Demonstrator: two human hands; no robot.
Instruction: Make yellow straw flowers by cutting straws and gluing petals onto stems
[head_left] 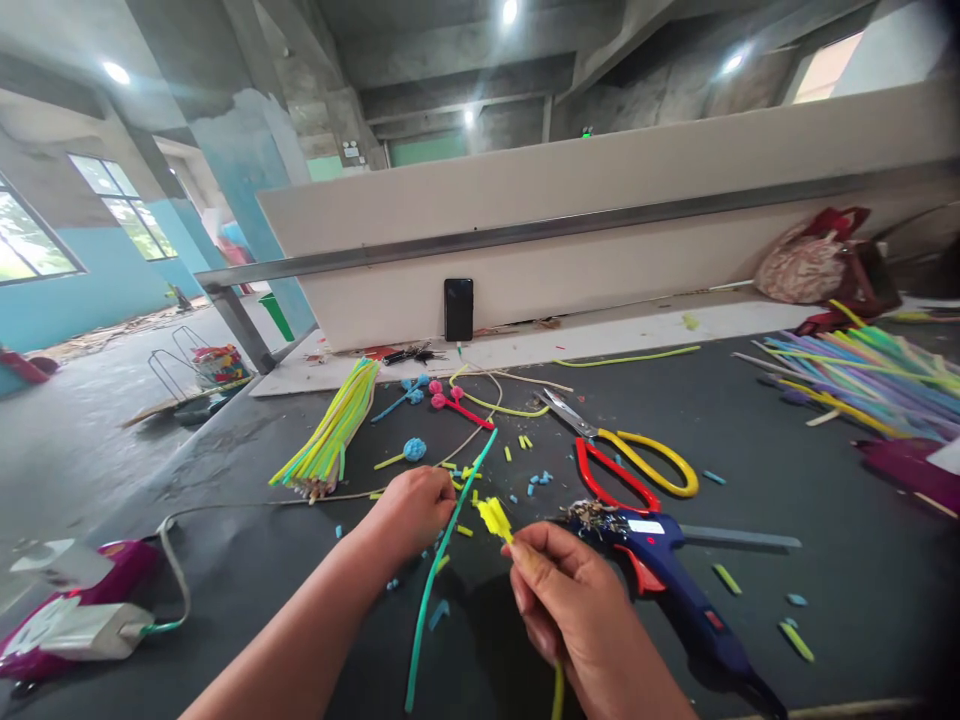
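Currently my right hand [574, 592] pinches the yellow stem [495, 519], its tufted tip slanting far and left toward my curled left hand [415, 508], whose grip I cannot tell, while the teal stem [430, 586] runs near to far between them.

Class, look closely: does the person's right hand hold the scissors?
No: the right hand holds a yellow piece, while the scissors lie on the dark tabletop.

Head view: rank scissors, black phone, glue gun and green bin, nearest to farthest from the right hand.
1. Glue gun, right of the right hand
2. Scissors, ahead, beyond it
3. Black phone, upright at the back
4. Green bin, far left, in the background
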